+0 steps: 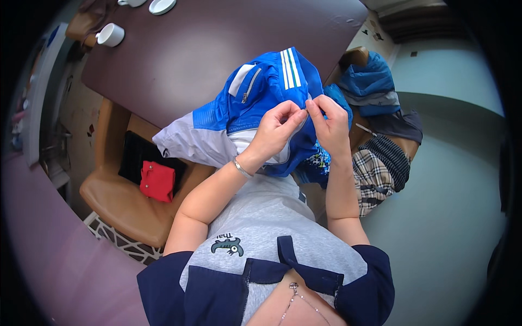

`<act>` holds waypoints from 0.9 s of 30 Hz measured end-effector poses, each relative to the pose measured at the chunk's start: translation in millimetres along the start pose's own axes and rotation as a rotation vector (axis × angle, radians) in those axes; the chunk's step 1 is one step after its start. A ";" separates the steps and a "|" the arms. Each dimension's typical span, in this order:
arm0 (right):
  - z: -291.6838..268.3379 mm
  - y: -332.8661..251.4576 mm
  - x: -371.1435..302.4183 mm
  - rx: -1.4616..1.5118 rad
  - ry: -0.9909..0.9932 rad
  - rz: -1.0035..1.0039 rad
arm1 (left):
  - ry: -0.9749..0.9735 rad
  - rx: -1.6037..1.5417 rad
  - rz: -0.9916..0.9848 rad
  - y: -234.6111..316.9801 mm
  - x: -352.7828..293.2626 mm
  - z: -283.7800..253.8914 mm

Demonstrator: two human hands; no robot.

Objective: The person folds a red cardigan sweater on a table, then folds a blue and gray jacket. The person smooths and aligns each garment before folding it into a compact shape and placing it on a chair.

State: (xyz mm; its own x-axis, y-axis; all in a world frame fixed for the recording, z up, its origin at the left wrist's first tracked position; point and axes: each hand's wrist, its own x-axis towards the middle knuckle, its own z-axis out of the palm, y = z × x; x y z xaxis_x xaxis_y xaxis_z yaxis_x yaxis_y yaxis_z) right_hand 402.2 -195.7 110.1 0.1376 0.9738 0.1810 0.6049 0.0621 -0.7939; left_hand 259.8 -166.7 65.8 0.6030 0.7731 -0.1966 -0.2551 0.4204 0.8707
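Observation:
A blue jacket [215, 113] with grey sleeve parts, white stripes and a zipped pocket lies bunched over the table's near edge and in front of my body. My left hand [276, 130] is closed in a pinch at the jacket's open zip edge, thumb and forefinger together. Close against it, my right hand [331, 124] also pinches, its fingertips meeting the left ones. The small bit between the fingertips is mostly hidden. White lining [243, 140] shows in the jacket's opening below my left hand.
A dark brown table [190, 60] carries a white cup [111, 35] and a white lid-like dish [161, 6]. At left, a tan chair [122, 204] holds a red folded item [157, 181] on something black. Right of me, blue clothes [370, 81] and a plaid garment [374, 176] are piled on another chair.

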 end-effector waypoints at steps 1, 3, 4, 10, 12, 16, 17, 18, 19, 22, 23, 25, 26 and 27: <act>5.2 -1.4 1.0 0.001 0.028 -0.028 | 0.030 -0.051 0.010 1.0 -1.0 0.9; 14.3 -3.8 4.8 0.000 0.081 -0.100 | 0.085 -0.078 0.065 2.2 -1.8 -1.2; 17.6 -5.7 7.8 -0.009 0.100 -0.145 | 0.079 -0.162 0.032 3.9 -1.9 -3.2; 23.5 -17.8 29.4 -0.010 0.163 -0.263 | 0.076 -0.455 -0.101 33.9 -1.4 -9.5; 17.0 -17.1 38.8 0.072 0.154 -0.167 | 0.152 -0.309 0.008 39.2 7.1 1.9; -4.6 9.1 45.4 0.232 0.080 -0.131 | 0.201 -0.225 0.078 40.9 22.0 23.5; -11.8 12.7 45.1 0.290 0.069 -0.084 | 0.195 -0.207 0.097 39.7 29.5 25.5; -17.7 14.9 44.0 0.354 0.059 -0.034 | 0.192 -0.185 0.114 38.2 36.2 27.3; -23.5 17.0 42.8 0.417 0.050 0.016 | 0.212 -0.193 0.173 39.8 44.9 36.0; -40.6 20.8 46.2 0.393 0.211 0.002 | 0.207 0.079 0.201 38.2 66.4 48.3; -44.4 24.6 47.6 0.390 0.248 -0.016 | 0.236 0.215 0.298 38.7 72.1 52.3; -44.9 27.4 47.4 0.401 0.326 0.016 | 0.225 0.274 0.297 38.5 78.2 57.4; -43.6 28.2 47.3 0.408 0.362 0.030 | 0.222 0.304 0.298 38.4 79.6 59.0; -40.7 30.9 47.0 0.372 0.392 0.025 | 0.220 0.310 0.278 37.4 79.3 58.9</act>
State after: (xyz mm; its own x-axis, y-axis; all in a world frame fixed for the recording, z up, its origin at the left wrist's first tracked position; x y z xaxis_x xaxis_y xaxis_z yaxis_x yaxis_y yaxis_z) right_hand 459.3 -156.9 117.7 0.4736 0.8257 0.3063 0.2889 0.1829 -0.9397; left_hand 342.6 -117.7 109.3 0.3608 0.9326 0.0013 -0.1259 0.0473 0.9909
